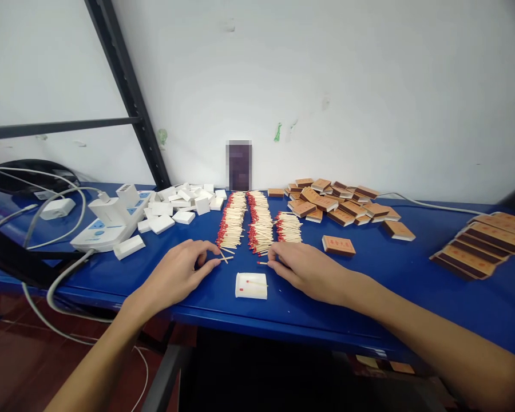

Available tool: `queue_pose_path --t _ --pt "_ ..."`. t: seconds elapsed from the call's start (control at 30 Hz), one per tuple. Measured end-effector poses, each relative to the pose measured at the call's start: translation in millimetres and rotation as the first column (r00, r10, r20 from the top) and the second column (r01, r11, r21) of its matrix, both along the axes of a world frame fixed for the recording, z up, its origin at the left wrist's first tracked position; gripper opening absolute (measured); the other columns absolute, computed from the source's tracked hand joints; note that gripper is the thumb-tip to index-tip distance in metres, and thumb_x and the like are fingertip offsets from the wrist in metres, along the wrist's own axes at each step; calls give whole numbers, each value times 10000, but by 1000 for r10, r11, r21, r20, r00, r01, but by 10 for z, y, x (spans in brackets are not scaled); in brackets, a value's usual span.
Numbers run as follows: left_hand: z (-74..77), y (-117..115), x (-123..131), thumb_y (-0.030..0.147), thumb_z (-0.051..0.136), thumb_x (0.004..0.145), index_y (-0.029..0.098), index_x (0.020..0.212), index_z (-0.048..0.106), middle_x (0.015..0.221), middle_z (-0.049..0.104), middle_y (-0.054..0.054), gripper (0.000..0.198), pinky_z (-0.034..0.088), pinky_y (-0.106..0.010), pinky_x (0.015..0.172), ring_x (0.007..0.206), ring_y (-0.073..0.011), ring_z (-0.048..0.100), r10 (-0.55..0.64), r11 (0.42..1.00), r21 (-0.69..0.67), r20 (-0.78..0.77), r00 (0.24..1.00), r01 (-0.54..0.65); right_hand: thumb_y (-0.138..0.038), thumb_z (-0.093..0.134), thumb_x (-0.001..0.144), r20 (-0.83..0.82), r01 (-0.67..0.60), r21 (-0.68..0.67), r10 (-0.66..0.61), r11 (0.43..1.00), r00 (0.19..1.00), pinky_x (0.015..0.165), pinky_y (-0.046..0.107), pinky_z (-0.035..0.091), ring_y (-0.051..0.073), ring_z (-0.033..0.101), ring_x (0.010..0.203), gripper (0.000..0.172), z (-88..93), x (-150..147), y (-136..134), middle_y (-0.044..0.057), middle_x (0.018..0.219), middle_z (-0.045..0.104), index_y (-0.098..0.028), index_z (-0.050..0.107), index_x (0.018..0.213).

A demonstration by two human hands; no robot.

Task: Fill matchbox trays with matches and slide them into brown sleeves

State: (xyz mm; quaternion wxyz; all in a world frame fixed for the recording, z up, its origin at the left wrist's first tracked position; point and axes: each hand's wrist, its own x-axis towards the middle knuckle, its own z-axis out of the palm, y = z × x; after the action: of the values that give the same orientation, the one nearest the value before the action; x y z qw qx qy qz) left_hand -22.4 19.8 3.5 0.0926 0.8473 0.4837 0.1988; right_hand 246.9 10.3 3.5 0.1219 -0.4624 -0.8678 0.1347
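My left hand point(184, 269) has thumb and index finger closed at matchsticks point(226, 258) that cross just beyond the fingertips. My right hand point(306, 269) pinches a match point(262, 263), its red head pointing left. Between my hands lies a white matchbox tray point(252, 293), with two red match heads visible inside. Just beyond my hands, loose red-tipped matches form three piles: a left row point(232, 220), a middle row point(261, 220) and a shorter right row point(289, 227). My right hand partly hides the near ends of the middle and right rows.
White trays point(184, 200) are heaped at the back left, orange matchbox sleeves point(326, 203) at the back right. One sleeve point(339, 245) lies right of the matches; more sleeves point(484, 243) stand far right. A power strip point(100, 234) with cables sits left on the blue table point(210, 297).
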Motion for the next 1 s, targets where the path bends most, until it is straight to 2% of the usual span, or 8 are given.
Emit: queue_pose_path --t 0.27,0.37,0.43,0.53,0.63,0.73,0.83,1.0 --pt "-30 72 -78 380 474 949 214 895 621 774 614 3 228 378 -287 660 733 -175 553 -13 998 -64 -37 999 10 -302 451 983 -192 -46 30 51 999 980 594 262 328 133 494 647 178 187 -191 -240 -8 739 574 -204 526 855" --pt "0 41 -41 368 454 962 201 881 611 828 617 -6 242 389 -292 685 759 -171 546 -21 999 -39 3 1000 21 -324 449 986 -149 -60 -4 59 998 987 586 262 321 130 485 631 187 176 -200 -253 -9 742 576 -204 531 868" --pt "47 -29 13 380 462 967 206 881 612 827 602 -1 246 395 -293 712 772 -164 532 -37 999 -33 39 999 38 -334 422 996 -119 -2 20 4 1000 993 585 267 318 136 491 634 203 158 -151 -188 -5 745 585 -205 529 881" --pt "118 -173 125 378 503 956 224 887 626 828 574 7 209 404 -292 762 827 -163 520 -158 985 -66 44 986 161 -295 427 985 -36 95 113 -92 989 995 594 281 316 156 519 671 165 110 -41 -27 14 782 613 -206 526 887" --pt "139 -245 194 377 520 951 239 929 634 863 568 4 180 410 -295 790 877 -170 515 -225 969 -95 20 974 226 -255 445 970 64 54 139 -64 989 996 654 296 351 191 577 799 108 24 37 105 45 908 648 -205 538 952" --pt "112 -164 154 388 492 966 239 975 628 846 555 3 201 404 -326 839 872 -177 512 -168 985 -35 -11 986 167 -266 394 998 121 25 125 -40 992 992 701 307 377 215 602 892 159 -63 53 154 66 984 658 -204 540 1014" --pt "82 -2 61 358 463 982 249 1041 626 891 558 -11 206 391 -360 861 905 -196 506 -133 991 -4 -92 987 134 -283 349 1017 163 31 120 -51 992 985 672 307 374 210 606 838 203 -97 38 156 61 951 663 -207 532 978" --pt "58 151 8 367 447 990 249 1007 621 977 540 -32 211 374 -373 826 926 -216 479 -139 990 -35 -184 973 135 -280 355 1010 148 39 100 -54 994 988 624 298 356 186 586 753 201 6 -19 89 49 899 650 -205 518 921"
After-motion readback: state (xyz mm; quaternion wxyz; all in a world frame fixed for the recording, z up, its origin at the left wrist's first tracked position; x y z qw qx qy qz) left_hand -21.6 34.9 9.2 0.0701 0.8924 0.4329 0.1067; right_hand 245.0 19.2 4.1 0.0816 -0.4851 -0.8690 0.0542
